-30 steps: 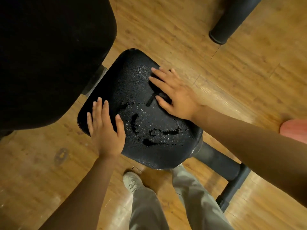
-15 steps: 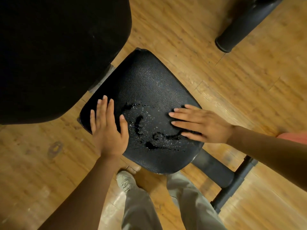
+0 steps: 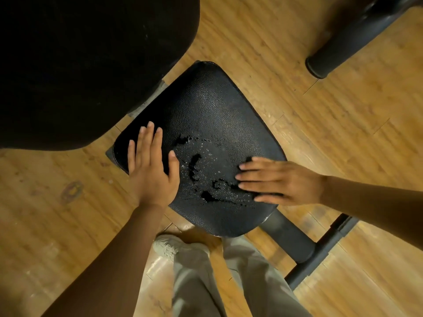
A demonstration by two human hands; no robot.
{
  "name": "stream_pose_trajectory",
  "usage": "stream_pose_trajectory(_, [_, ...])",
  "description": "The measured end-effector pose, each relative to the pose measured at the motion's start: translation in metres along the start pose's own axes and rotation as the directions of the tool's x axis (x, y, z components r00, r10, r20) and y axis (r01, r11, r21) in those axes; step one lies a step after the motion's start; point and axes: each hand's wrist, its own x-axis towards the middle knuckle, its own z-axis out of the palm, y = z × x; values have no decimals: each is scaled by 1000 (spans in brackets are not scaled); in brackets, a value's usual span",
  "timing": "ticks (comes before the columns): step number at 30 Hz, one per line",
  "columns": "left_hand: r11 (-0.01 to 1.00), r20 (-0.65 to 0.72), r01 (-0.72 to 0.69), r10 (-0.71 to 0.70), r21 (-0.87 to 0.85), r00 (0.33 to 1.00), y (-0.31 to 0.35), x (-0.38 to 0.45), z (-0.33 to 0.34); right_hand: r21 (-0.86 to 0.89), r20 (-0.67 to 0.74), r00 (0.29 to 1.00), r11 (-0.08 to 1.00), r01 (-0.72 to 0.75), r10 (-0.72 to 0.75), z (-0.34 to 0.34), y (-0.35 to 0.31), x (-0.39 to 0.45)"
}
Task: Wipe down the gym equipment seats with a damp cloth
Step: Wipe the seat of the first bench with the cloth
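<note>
A black textured gym seat (image 3: 206, 106) fills the middle of the view, seen from above. Water beads and small puddles (image 3: 206, 177) lie on its near half. My left hand (image 3: 152, 170) rests flat on the seat's left edge, fingers straight and pointing away from me. My right hand (image 3: 281, 181) lies flat on the seat's right near edge, fingers straight and pointing left into the wet patch. No cloth is visible in either hand or anywhere in the view.
A large black back pad (image 3: 87, 65) overhangs the top left. The seat's dark post and floor bar (image 3: 309, 248) run to the lower right. Another dark padded roller (image 3: 338, 49) sits at top right. My legs and a pale shoe (image 3: 174, 248) stand on the wooden floor (image 3: 332, 138).
My right hand slid from the seat's far middle down to its right near edge, fingers turning to point left. The left hand stayed put on the left edge.
</note>
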Motion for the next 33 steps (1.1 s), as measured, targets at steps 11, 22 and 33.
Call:
stream_pose_trajectory(11, [1000,-17,-3,3,5,1000,0,0,1,-150,-129,990,986,-75,56,-9,41,78])
stream_pose_trajectory(22, [1000,-7,1,-1,-16,1000,-1,0,1,-28,-119,987,993,-111,107,7,-4,44])
stream_pose_trajectory(33, [1000,-1,-10,10,-13,1000,-2,1,0,-137,-170,979,981,-134,110,-2,30,106])
